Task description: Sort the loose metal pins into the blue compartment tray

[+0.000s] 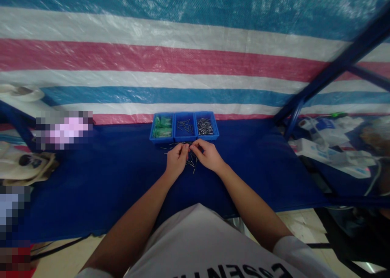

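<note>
My left hand (176, 159) and my right hand (207, 153) meet fingertip to fingertip over a small heap of thin metal pins (191, 161) on the blue cloth. Both hands are pinched; what lies between the fingers is too small to name. Just beyond them stand three blue bins side by side: the left bin (162, 127) holds green parts, the middle bin (184, 127) a few dark pins, the right bin (206, 126) a pile of metal pins.
The blue cloth-covered table (106, 176) backs onto a striped blue, white and red tarp (183, 58). A dark blue metal frame (329, 74) slants up at right. White devices and cables (329, 148) lie at right, cream bags (24, 164) at left.
</note>
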Available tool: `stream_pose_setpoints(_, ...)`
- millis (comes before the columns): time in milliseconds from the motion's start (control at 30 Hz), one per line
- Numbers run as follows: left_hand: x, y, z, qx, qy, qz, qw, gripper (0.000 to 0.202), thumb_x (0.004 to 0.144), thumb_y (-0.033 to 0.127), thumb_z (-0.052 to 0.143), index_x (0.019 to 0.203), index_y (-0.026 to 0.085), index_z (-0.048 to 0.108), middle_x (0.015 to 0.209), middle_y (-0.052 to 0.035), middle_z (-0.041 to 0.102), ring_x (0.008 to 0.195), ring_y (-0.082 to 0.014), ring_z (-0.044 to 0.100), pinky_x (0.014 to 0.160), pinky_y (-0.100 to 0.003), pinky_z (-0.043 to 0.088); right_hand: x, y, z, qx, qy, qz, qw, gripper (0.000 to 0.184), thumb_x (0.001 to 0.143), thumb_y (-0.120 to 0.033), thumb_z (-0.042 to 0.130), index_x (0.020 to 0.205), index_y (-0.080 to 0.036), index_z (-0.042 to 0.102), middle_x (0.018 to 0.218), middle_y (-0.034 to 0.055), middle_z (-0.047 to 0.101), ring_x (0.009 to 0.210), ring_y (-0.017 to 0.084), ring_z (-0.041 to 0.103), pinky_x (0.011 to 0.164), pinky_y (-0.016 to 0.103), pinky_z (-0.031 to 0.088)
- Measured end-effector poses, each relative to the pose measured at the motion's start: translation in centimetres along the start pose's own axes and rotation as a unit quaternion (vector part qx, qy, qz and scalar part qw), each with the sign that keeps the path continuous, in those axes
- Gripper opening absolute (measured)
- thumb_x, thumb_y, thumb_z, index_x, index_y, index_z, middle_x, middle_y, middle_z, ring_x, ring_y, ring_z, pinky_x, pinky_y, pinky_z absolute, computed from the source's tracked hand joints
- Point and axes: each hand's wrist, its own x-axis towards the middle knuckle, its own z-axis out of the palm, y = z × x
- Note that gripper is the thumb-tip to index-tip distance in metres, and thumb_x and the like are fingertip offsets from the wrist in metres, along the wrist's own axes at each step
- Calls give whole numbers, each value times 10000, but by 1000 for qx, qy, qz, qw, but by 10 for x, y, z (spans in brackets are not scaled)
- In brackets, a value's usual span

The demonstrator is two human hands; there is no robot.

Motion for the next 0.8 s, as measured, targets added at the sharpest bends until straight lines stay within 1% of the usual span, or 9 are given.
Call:
stream_pose_setpoints(267, 0, -5, 2, -35, -26, 11, 999, 328, 923, 453, 452, 849, 175, 610, 548, 44, 535, 500, -97, 504, 530, -225, 388, 1, 3, 0, -25, 10, 1, 1000, 243, 959, -319, 477, 810, -175, 605, 753, 18, 623, 697, 126, 565, 680, 233, 405)
stream_pose_setpoints(500, 0, -9, 4, -63, -15, 3, 998, 282, 888, 439, 528, 974, 184, 612, 563, 45, 544, 486, -98, 509, 507, -228, 393, 1, 5, 0, -49, 8, 2, 999, 272, 972, -329, 447, 805, -179, 601, 740, 23, 617, 684, 132, 551, 658, 237, 393)
stream_pose_setpoints(800, 0, -7, 4, -63, -17, 4, 998, 260, 871, 434, 556, 962, 197, 612, 541, 57, 519, 471, -96, 498, 490, -222, 378, 1, 5, 0, -73, 25, 18, 997, 324, 979, -328, 421, 714, -187, 544, 649, 8, 569, 608, 127, 512, 602, 239, 361)
